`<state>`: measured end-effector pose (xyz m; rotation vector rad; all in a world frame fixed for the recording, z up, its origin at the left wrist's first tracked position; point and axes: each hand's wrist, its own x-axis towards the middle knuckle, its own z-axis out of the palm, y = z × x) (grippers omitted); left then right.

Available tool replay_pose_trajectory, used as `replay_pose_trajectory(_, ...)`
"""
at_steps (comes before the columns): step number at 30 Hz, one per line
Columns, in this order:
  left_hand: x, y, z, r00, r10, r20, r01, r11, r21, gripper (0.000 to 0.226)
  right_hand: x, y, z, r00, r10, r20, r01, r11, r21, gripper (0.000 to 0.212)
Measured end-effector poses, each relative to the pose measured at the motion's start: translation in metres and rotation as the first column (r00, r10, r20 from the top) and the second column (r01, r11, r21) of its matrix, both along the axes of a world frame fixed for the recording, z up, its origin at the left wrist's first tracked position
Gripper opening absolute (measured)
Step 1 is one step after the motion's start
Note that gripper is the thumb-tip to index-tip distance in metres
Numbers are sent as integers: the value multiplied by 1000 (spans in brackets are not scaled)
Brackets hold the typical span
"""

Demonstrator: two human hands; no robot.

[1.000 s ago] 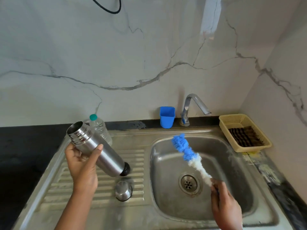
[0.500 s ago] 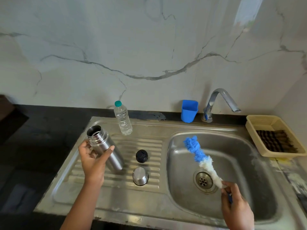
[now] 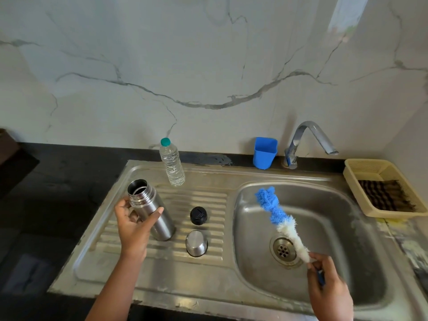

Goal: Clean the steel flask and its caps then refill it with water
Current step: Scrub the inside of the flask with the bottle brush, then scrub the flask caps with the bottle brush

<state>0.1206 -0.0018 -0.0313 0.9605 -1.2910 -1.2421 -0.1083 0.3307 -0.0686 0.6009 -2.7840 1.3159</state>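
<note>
Writing is nowhere legible: the clear water bottle [image 3: 172, 163] with its teal cap shows no readable label, and the black inner cap [image 3: 198, 215] carries only a faint moulded mark too small to make out.

Steel flask [image 3: 151, 210] stands open-mouthed on the ribbed drainboard [image 3: 208, 198] at about 9 o'clock from the sink basin [image 3: 324, 212], leaning slightly, its base down on the ridges. The left hand [image 3: 134, 225] grips its body, thumb across the front and fingers [image 3: 126, 203] wrapped behind, where most of them are hidden by the flask. At 3 o'clock from the flask lies the black inner cap, and just below that, at 6 o'clock from it, the steel outer cap [image 3: 196, 243] sits upside down on the ridges. The water bottle stands upright at 12 o'clock from the flask, near the back edge of the drainboard.

The right hand [image 3: 328, 290] holds the bottle brush [image 3: 280, 218] by its handle, fingers curled round it; the handle is almost wholly covered, only a sliver of blue showing. The blue-and-white head points up toward 11 o'clock above the drain [image 3: 283, 249].

A blue cup [image 3: 265, 156] and the tap [image 3: 308, 140] stand at the back of the counter [image 3: 58, 181]. At 3 o'clock a yellow basket [image 3: 361, 167], cut off by the frame edge, holds something dark and hard to identify.
</note>
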Motion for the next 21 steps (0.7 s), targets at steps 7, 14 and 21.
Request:
replay_pose_trajectory(7,0,0,-3,998,-47,51,49,998,-32,82,0,0,-7,1000,9,0,-9,1000,-5,40)
replay_pose_trajectory(14,6,42,-6,919,162,359,-112,981,-157,115,3,-1,-6,1000,16,1,-16,1000,3,47)
replay_pose_trajectory(21,-19,83,-20,801,-18,598,422,725,-544,53,8,0,-3,1000,1,25,-2,1000,11,46)
